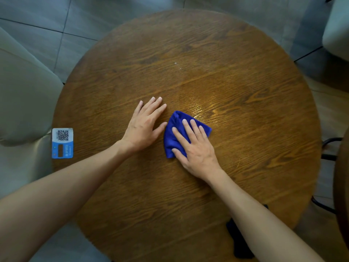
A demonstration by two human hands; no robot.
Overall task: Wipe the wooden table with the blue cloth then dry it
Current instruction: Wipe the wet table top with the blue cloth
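Observation:
A round wooden table (pixel 188 53) fills the view. Near its middle lies a folded blue cloth (pixel 174 127). My right hand (pixel 196 148) presses flat on the cloth, fingers spread over it, with the cloth's far and left parts showing around the hand. My left hand (pixel 144 125) rests flat on the bare wood just left of the cloth, fingers apart, thumb almost touching the cloth's edge. A shiny wet patch (pixel 204 108) glistens on the wood beyond the cloth.
A blue and white QR-code sticker (pixel 62 143) sits at the table's left edge. A pale upholstered seat (pixel 22 95) stands to the left. A dark object (pixel 239 241) lies at the near edge under my right forearm. Black chair legs (pixel 328 148) show at the right.

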